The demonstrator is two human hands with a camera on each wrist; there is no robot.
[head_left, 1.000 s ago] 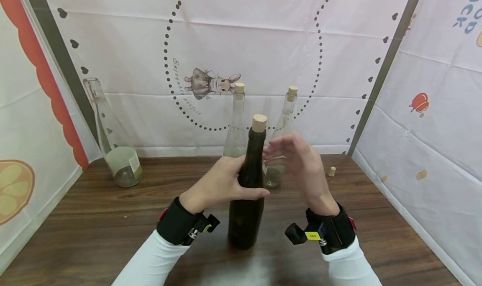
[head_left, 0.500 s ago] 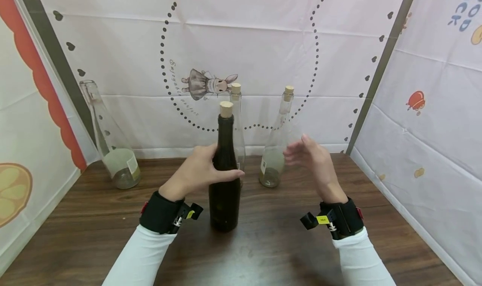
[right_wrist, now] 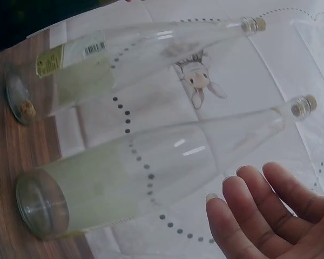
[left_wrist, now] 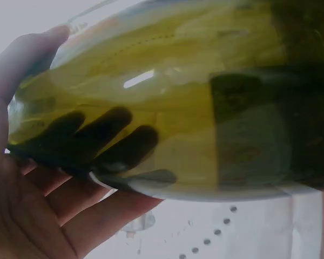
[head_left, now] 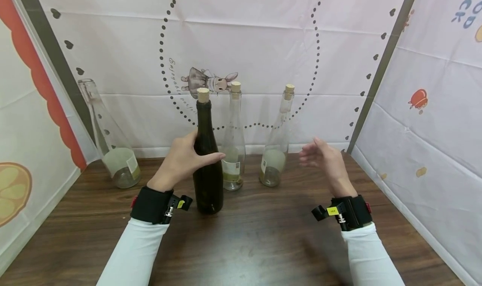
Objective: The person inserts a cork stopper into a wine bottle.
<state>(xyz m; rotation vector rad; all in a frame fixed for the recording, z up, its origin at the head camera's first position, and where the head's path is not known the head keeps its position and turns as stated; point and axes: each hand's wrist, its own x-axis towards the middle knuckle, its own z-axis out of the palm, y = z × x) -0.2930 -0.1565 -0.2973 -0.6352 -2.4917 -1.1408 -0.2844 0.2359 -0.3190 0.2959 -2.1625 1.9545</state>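
My left hand point(head_left: 178, 158) grips a dark green glass bottle point(head_left: 208, 185) with a cork point(head_left: 203, 95) in its mouth. The bottle stands nearly upright; whether its base touches the table I cannot tell. In the left wrist view, fingers show through the green glass point(left_wrist: 243, 156), and the thumb lies along the other side. My right hand point(head_left: 325, 160) is held in the air, fingers extended and holding nothing. To its left stand two clear glass bottles, one in the middle point(head_left: 234, 148) and one further right point(head_left: 276, 152), both corked and labelled.
An uncorked clear bottle point(head_left: 122, 164) stands at the table's back left. The wooden table point(head_left: 241, 244) meets white printed cloth walls point(head_left: 263, 39) at the back and sides. A small cork point(right_wrist: 27, 109) shows through a bottle's base in the right wrist view.
My left hand has carried the dark bottle left and away from me, past the middle clear bottle. My right hand has drawn off to the right.
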